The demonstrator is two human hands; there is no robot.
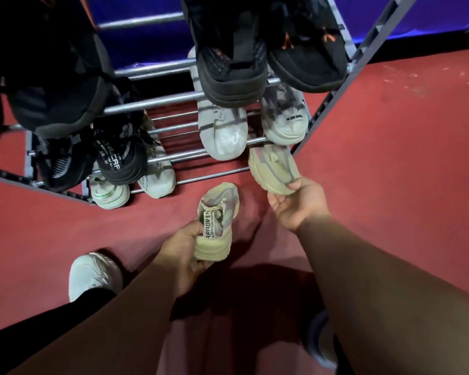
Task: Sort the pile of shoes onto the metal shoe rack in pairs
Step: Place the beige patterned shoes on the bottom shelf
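Observation:
I look straight down the metal shoe rack (pixel 173 100). My left hand (pixel 182 250) grips a small cream shoe (pixel 218 226) by its heel, above the red floor in front of the rack. My right hand (pixel 298 204) holds the matching cream shoe (pixel 272 171) by its heel, its toe at the right end of the lowest tier. On the rack sit black shoes (pixel 233 63) at top right, a dark shoe (pixel 57 98) at top left, light grey shoes (pixel 222 131) at mid right, black-and-white shoes (pixel 119 155) at mid left and white shoes (pixel 157 171) at low left.
The red floor (pixel 390 158) spreads around the rack. A white sneaker (pixel 90 274) on a foot stands at lower left, with a dark trouser leg above it. A blue wall (pixel 417 20) runs behind the rack. The rack's right side frame (pixel 333 104) slants down near my right hand.

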